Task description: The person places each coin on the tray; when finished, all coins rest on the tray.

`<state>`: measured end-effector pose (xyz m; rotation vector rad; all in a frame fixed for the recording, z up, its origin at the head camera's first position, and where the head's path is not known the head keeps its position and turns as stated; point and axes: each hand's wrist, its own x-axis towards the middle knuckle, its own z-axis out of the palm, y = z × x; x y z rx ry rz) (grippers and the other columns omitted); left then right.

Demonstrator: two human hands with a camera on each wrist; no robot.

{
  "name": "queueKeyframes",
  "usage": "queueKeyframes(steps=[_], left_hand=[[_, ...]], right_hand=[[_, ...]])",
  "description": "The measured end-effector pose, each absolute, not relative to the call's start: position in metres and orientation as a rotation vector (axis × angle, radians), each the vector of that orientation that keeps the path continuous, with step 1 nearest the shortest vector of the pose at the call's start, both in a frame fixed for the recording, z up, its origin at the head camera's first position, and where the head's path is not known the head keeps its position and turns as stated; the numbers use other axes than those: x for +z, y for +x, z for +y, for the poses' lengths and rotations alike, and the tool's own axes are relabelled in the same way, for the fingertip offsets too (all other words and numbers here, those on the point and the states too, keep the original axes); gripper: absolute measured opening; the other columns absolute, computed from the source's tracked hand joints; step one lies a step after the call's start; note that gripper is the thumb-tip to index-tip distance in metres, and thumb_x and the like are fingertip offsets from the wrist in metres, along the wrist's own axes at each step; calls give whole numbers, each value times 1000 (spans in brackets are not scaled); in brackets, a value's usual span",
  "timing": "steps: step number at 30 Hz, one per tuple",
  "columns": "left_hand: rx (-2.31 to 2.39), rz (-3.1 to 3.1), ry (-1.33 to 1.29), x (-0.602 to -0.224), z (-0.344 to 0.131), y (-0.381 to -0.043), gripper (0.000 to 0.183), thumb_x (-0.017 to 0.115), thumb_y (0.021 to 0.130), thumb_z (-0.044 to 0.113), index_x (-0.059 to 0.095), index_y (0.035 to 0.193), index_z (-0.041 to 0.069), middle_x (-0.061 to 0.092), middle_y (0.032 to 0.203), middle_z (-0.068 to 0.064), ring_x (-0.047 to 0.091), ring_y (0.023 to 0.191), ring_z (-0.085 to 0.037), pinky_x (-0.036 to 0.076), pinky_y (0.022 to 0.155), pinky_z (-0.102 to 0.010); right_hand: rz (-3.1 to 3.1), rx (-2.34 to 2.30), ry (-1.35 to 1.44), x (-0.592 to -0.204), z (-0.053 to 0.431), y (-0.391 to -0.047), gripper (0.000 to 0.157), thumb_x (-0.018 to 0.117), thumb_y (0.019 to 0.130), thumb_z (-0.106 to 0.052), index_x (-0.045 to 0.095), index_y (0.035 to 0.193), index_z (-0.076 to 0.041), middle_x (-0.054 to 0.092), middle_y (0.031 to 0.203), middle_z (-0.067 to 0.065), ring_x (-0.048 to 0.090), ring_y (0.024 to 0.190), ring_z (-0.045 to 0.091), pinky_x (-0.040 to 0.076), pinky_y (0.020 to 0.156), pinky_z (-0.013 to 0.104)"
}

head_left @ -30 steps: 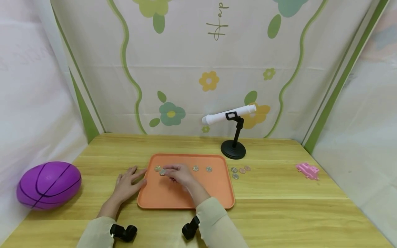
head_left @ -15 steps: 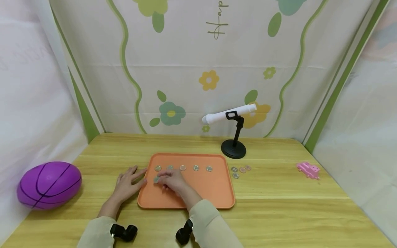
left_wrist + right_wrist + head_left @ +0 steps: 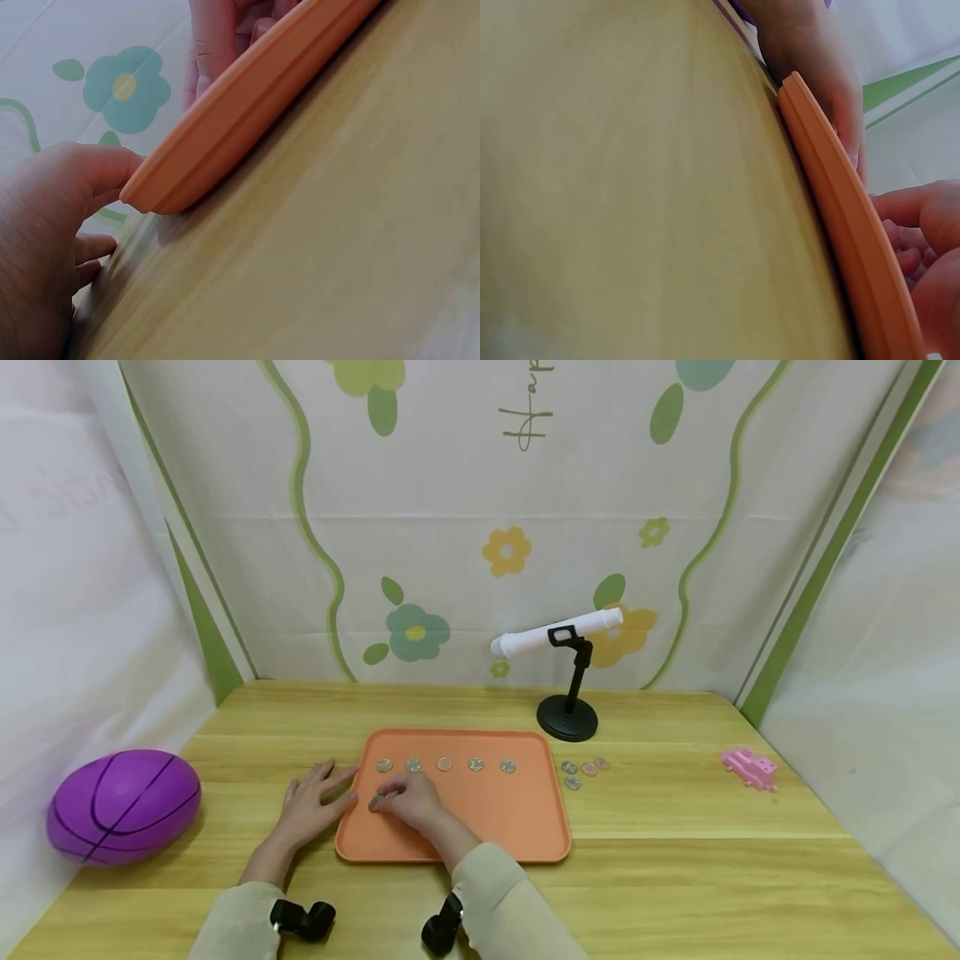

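In the head view my right hand pinches a coin between thumb and fingertips, low over the left part of the orange tray. Behind that hand, several coins lie spaced out in a row along the tray's far side, among them a silvery coin and a copper-coloured coin. My left hand rests on the table with fingers spread, its thumb and index finger at the tray's left rim. In the left wrist view the thumb side of the left hand meets the tray's corner.
Several loose coins lie on the wooden table just right of the tray. A white microphone on a black stand is behind it. A purple ball sits far left, a pink toy far right.
My right hand has moved left and toward me with the coin, from the far row to a spot nearer the tray's left rim. The left hand stays put.
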<state>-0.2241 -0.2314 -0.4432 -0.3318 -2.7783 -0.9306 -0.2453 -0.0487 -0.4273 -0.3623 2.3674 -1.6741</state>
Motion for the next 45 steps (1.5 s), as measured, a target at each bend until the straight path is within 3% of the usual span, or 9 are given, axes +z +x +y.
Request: queueKeyframes(steps=[16, 22, 34, 40, 45], left_hand=[[-931, -2772, -346, -444, -232, -225, 47, 55, 83, 33, 50, 123, 8, 28, 129, -31, 17, 120, -47, 2, 89, -62], [-933, -2771, -343, -445, -232, -225, 46, 56, 83, 32, 51, 123, 8, 28, 130, -31, 17, 119, -47, 2, 89, -62], [-941, -2744, -359, -445, -231, -225, 46, 57, 82, 30, 52, 122, 7, 29, 129, -31, 18, 119, -47, 3, 90, -62], [-953, -2745, -370, -445, -232, -224, 46, 56, 83, 31, 51, 122, 7, 28, 129, -31, 17, 119, -47, 3, 89, -62], [-960, -2745, -366, -444, -232, -224, 47, 57, 82, 31, 51, 122, 7, 28, 129, -31, 17, 119, -47, 3, 89, -62]], right_hand=[[2477, -1577, -447, -425, -48, -243, 5, 69, 71, -4, 69, 75, -6, 57, 67, -7, 47, 59, 4, 40, 53, 19], [2304, -1701, -455, -425, -43, -243, 12, 66, 74, -4, 68, 86, -2, 57, 67, -3, 49, 55, 7, 41, 49, 21], [2154, -1819, -502, -398, -1, -247, 25, 63, 78, -6, 62, 101, 4, 58, 78, 5, 51, 63, 14, 45, 54, 32], [2176, -1797, -498, -384, 23, -249, 27, 62, 80, -11, 62, 105, 0, 59, 80, 4, 47, 57, 22, 37, 49, 28], [2181, -1823, -505, -373, 45, -254, 26, 60, 82, -11, 61, 106, -2, 60, 85, 7, 47, 56, 18, 37, 49, 25]])
